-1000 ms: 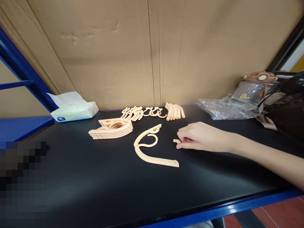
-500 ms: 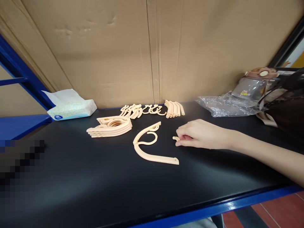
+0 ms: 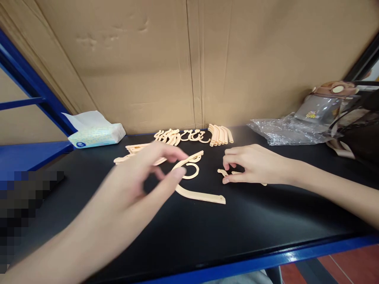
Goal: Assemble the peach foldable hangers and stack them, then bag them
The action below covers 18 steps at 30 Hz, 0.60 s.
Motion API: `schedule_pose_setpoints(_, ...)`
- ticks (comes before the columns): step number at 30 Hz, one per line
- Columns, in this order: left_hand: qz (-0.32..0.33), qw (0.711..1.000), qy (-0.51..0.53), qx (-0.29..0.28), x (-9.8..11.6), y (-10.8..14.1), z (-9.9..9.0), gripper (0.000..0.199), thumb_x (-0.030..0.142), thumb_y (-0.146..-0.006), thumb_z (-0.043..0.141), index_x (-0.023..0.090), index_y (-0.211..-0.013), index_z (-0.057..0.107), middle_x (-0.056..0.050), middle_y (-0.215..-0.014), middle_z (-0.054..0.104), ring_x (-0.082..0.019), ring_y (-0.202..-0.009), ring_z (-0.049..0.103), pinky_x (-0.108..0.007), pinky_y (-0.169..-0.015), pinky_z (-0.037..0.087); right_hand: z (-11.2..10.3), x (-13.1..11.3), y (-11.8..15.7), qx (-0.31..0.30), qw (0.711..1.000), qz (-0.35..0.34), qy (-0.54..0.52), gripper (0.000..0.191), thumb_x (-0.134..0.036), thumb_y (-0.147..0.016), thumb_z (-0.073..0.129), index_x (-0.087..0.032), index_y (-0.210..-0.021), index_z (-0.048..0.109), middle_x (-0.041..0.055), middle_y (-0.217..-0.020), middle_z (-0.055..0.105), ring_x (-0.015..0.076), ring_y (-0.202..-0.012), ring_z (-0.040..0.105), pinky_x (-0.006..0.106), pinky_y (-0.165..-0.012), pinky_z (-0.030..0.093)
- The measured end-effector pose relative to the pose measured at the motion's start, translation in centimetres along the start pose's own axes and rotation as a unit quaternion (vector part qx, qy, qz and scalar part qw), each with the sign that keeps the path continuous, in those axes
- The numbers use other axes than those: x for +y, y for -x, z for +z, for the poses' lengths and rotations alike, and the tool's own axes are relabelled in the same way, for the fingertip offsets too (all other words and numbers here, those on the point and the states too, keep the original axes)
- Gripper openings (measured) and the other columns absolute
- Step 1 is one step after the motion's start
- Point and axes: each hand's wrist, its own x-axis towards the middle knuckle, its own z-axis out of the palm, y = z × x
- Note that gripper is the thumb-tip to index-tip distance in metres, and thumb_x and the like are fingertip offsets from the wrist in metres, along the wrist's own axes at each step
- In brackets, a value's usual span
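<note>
In the head view, a pale, bendy hanger (image 3: 204,196) is laid flat in the middle of the black table (image 3: 177,236), with its hook (image 3: 197,170) curled between its two arms. It may be spread out like this so that each part can be reached. The left hand (image 3: 139,173) is held over the hanger's left side, with finger and thumb wide apart. Nothing is seen gripped there, and it cannot be told if the hanger is touched.

The right hand (image 3: 245,165) is held low, with its fingers bent and parted from the thumb. A small pale piece (image 3: 221,172) is seen lying by the thumb tip. It is not pinched, and the hand is perhaps set close so that it can be guarded. A pale bit pokes out under the palm, but whether it is part of the same piece cannot be told.

Farther back, a stack of folded hangers (image 3: 120,160) is partly hidden by the left hand. Small curved parts (image 3: 170,137), loose hooks (image 3: 195,136) and curved bars (image 3: 219,135) are put in a row by the cardboard (image 3: 133,79), probably sorted by shape so that each kind can be found.
</note>
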Motion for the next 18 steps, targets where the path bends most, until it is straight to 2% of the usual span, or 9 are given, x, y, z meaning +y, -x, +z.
schedule_pose_setpoints(2,0.043,0.996,-0.063,-0.055,-0.6,-1.4,0.9,0.037,0.048,-0.088,0.05,0.027,-0.119,0.054,-0.004,-0.123,0.056,-0.025,-0.106,0.057,-0.039,-0.087,0.049,0.2,0.1,0.0,0.004,1.0,-0.006,0.007,0.039,-0.057,-0.083,0.052,-0.02,-0.077,0.059,0.0,-0.08,0.059,0.0134,-0.067,0.053,0.025,-0.06,0.033)
schedule_pose_setpoints(4,0.067,0.984,-0.116,-0.114,-2.0,-3.3,2.4,0.051,0.052,-0.085,0.052,0.023,-0.126,0.05,-0.007,-0.129,0.053,-0.028,-0.115,0.052,-0.041,-0.095,0.044,0.2,0.1,0.1,0.008,1.0,-0.013,0.002,0.038,-0.056,-0.083,0.052,-0.02,-0.078,0.06,0.0008,-0.082,0.059,0.015,-0.073,0.055,0.027,-0.064,0.036)
schedule_pose_setpoints(6,0.041,0.98,-0.124,-0.151,-3.6,-4.8,3.9,0.063,0.057,-0.079,0.057,0.02,-0.129,0.048,-0.01,-0.127,0.055,-0.03,-0.114,0.054,-0.041,-0.093,0.045,0.3,0.1,0.1,0.011,1.0,-0.014,-0.015,0.035,-0.053,-0.085,0.052,-0.02,-0.077,0.059,0.0013,-0.084,0.059,0.0156,-0.076,0.056,0.027,-0.067,0.037)
schedule_pose_setpoints(9,0.023,0.984,-0.094,-0.151,-5.2,-5.8,5.2,0.057,0.052,-0.081,0.056,0.018,-0.127,0.049,-0.009,-0.124,0.059,-0.027,-0.11,0.058,-0.037,-0.092,0.046,0.4,-0.2,0.2,0.019,0.999,-0.003,-0.035,0.029,-0.043,-0.087,0.05,-0.019,-0.073,0.057,0.0015,-0.084,0.059,0.0148,-0.074,0.055,0.027,-0.066,0.038)
schedule_pose_setpoints(11,0.028,0.986,-0.079,-0.143,-5.4,-5.7,5.2,0.053,0.05,-0.082,0.056,0.019,-0.125,0.051,-0.007,-0.123,0.059,-0.025,-0.109,0.058,-0.035,-0.091,0.046,0.6,-0.3,0.1,0.024,0.999,0.007,-0.045,0.025,-0.038,-0.086,0.051,-0.019,-0.07,0.054,0.0014,-0.083,0.058,0.0144,-0.073,0.054,0.027,-0.065,0.038)
schedule_pose_setpoints(14,0.048,0.986,-0.08,-0.141,-4.8,-5.0,4.5,0.057,0.053,-0.086,0.05,0.021,-0.133,0.045,-0.007,-0.132,0.054,-0.026,-0.117,0.052,-0.037,-0.098,0.042,0.9,-0.4,-0.1,0.028,0.996,0.032,-0.08,0.018,-0.032,-0.082,0.054,-0.019,-0.07,0.051,0.0008,-0.083,0.058,0.0143,-0.074,0.053,0.026,-0.065,0.037)
schedule_pose_setpoints(16,0.089,0.979,-0.083,-0.165,-4.3,-4.6,3.9,0.062,0.058,-0.086,0.048,0.025,-0.139,0.039,-0.007,-0.14,0.045,-0.027,-0.128,0.042,-0.042,-0.104,0.036,1.0,-0.4,-0.3,0.036,0.992,0.051,-0.108,0.014,-0.03,-0.079,0.056,-0.019,-0.072,0.049,-0.0001,-0.081,0.058,0.0139,-0.073,0.052,0.025,-0.064,0.037)
schedule_pose_setpoints(18,0.139,0.963,-0.084,-0.215,-4.0,-4.3,3.5,0.071,0.064,-0.081,0.053,0.031,-0.141,0.035,-0.005,-0.148,0.035,-0.03,-0.136,0.029,-0.048,-0.109,0.027,1.1,-0.3,-0.4,0.047,0.988,0.063,-0.13,0.013,-0.028,-0.078,0.057,-0.019,-0.073,0.048,-0.0013,-0.076,0.059,0.013,-0.07,0.052,0.025,-0.063,0.036)
